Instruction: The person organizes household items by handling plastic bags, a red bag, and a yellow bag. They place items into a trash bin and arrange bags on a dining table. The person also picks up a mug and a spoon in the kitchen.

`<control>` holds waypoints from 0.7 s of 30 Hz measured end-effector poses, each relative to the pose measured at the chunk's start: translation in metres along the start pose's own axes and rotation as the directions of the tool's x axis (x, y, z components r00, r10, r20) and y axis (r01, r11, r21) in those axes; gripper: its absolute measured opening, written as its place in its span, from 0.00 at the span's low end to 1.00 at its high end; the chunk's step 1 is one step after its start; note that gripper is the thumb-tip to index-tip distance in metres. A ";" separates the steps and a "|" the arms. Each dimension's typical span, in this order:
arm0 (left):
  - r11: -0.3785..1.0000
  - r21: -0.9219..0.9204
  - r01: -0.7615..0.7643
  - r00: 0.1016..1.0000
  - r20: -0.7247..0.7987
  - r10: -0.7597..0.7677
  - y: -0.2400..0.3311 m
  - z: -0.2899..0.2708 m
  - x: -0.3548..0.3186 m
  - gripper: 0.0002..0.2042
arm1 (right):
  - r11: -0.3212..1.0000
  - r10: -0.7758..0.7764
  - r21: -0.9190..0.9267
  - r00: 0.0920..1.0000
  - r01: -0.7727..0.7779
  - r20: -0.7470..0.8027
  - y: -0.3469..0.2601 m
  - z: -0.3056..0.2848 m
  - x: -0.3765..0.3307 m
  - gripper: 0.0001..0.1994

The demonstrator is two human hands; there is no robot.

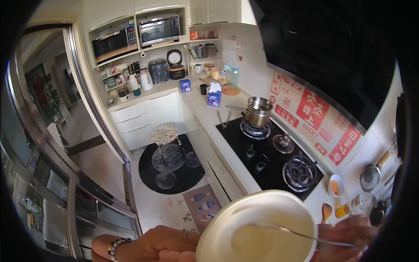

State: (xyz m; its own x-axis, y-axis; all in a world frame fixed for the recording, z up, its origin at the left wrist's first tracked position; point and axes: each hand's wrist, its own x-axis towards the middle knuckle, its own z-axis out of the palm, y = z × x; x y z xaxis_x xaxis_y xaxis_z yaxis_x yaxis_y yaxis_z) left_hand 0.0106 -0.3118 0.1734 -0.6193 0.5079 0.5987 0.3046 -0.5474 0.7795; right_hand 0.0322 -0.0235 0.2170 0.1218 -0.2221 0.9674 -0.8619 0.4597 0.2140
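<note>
A large cream-white bowl (279, 205) is held close to me, tilted so its inside shows, with a small pool of pale yellowish liquid (248, 242) at the bottom. My left hand (163, 242), with a beaded bracelet at the wrist, is closed at the bowl's left side; its fingertips are partly hidden. On the other side, my right hand (349, 238) pinches the thin handle of a metal utensil (301, 233). Its head dips into the bowl; whether it is a fork or a spoon I cannot tell.
Beyond the bowl lies a black gas hob (257, 168) with a steel saucepan (258, 111) on the far burner and a glass lid (283, 143). A small bowl of orange food (335, 185), a wooden spatula (326, 212) and a yellow jar (342, 211) stand at right. A stool (165, 133) is on the floor.
</note>
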 end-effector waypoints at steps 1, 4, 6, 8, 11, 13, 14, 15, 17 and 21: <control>0.997 -0.016 0.076 0.997 -0.016 -0.076 -0.003 -0.018 -0.003 0.11 | 0.946 0.295 -0.202 0.928 -0.252 0.226 -0.010 0.014 0.003 0.14; 0.904 -0.023 0.427 0.884 -0.198 -0.422 -0.009 -0.080 -0.018 0.13 | 0.820 0.571 0.080 0.798 -0.567 -0.192 0.033 0.135 -0.074 0.13; 0.861 0.064 0.505 0.823 -0.336 -0.458 -0.016 -0.110 -0.020 0.12 | 0.650 0.707 0.172 0.672 -0.741 0.221 0.048 0.164 -0.092 0.09; 0.817 0.249 0.520 0.829 -0.377 -0.412 -0.047 -0.155 -0.026 0.11 | 0.672 0.645 0.160 0.678 -0.723 0.352 0.075 0.215 -0.100 0.07; 0.782 -0.019 0.623 0.674 -0.492 -0.550 -0.088 -0.215 -0.030 0.12 | 0.549 0.737 0.167 0.569 -0.819 0.366 0.113 0.283 -0.131 0.10; 0.748 -0.085 0.658 0.605 -0.531 -0.594 -0.111 -0.264 -0.032 0.15 | 0.502 0.728 0.229 0.550 -0.834 0.408 0.144 0.326 -0.145 0.11; 0.735 -0.071 0.675 0.582 -0.561 -0.589 -0.116 -0.283 -0.029 0.16 | 0.501 0.675 0.257 0.558 -0.827 0.482 0.164 0.341 -0.157 0.14; 0.742 -0.088 0.665 0.558 -0.601 -0.572 -0.120 -0.303 -0.024 0.16 | 0.462 0.668 0.159 0.460 -0.873 0.585 0.180 0.356 -0.156 0.17; 0.765 -0.130 0.631 0.515 -0.667 -0.538 -0.129 -0.345 -0.010 0.17 | 0.283 0.730 0.214 0.355 -0.935 0.584 0.210 0.393 -0.174 0.20; 0.793 -0.065 0.605 0.463 -0.782 -0.417 -0.138 -0.436 0.041 0.19 | 0.223 0.700 -0.048 0.126 -0.974 0.703 0.263 0.434 -0.191 0.21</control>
State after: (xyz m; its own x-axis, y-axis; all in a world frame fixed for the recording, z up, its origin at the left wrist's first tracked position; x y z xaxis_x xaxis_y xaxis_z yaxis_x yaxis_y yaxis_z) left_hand -0.3724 -0.5054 0.0106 -0.9797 -0.0570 -0.1921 -0.1801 -0.1698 0.9689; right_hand -0.4310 -0.2333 0.0301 -0.9343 -0.3100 0.1762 -0.2870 0.3604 -0.8875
